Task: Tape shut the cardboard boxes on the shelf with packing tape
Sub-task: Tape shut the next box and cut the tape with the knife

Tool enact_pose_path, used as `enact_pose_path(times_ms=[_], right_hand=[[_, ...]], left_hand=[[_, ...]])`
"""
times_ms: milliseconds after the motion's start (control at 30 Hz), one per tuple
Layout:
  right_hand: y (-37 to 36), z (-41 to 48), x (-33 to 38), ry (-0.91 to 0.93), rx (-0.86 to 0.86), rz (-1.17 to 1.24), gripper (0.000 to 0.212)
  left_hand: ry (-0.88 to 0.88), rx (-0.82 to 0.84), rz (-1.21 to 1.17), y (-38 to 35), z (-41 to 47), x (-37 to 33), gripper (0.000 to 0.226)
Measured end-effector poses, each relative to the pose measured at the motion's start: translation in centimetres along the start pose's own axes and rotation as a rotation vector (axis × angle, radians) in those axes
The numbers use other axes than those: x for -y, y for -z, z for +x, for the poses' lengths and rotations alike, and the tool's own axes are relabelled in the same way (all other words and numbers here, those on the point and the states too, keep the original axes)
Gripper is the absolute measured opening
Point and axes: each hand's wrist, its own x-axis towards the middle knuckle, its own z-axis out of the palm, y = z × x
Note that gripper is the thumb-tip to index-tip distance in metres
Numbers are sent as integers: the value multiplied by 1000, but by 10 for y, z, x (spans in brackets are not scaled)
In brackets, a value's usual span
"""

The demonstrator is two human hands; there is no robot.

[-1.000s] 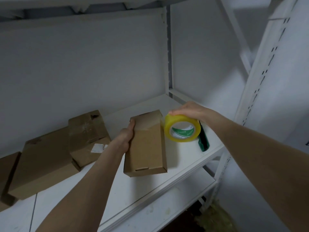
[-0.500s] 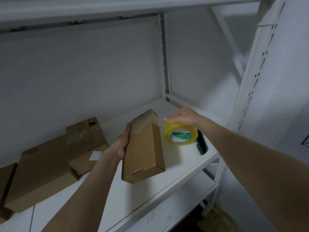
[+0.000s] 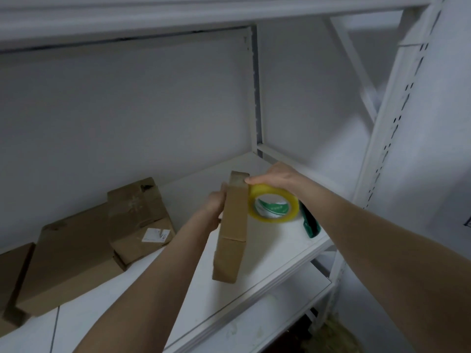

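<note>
White metal shelving (image 3: 277,250), grey wall (image 3: 127,110)

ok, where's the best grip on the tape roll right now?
Top arc of the tape roll, from above-right. It is on edge, with the core facing the camera, and the small box blocks its left side. The right hand lies over that arc.

Four cardboard boxes (image 3: 230,225) (image 3: 139,212) (image 3: 68,258) (image 3: 12,271); one tape roll (image 3: 274,206); one green tool (image 3: 309,222); two hands (image 3: 214,207) (image 3: 275,177).

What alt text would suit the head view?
A left hand holds a small cardboard box on edge over a white shelf while the right hand holds a yellow tape roll beside its far end. More boxes lie to the left.
</note>
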Motion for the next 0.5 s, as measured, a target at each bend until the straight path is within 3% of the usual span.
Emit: enact_pose_path(times_ms=[100, 167, 233, 300, 400, 500], right_hand=[[-8, -1, 5, -54, -35, -93, 44], [-15, 2, 5, -86, -42, -108, 71], [-23, 7, 3, -92, -36, -116, 92], [-27, 1, 5, -96, -35, -162, 81], [-27, 1, 6, -92, -17, -171, 63], [-24, 4, 4, -45, 87, -142, 61]], left_hand=[[-92, 151, 116, 0, -13, -19, 78], [-261, 186, 437, 0, -17, -19, 88], [-376, 99, 773, -1, -20, -12, 105], [-479, 12, 918, -4, -18, -1, 96], [-590, -59, 1030, -4, -14, 9, 57], [-550, -43, 1085, 3, -10, 11, 44]])
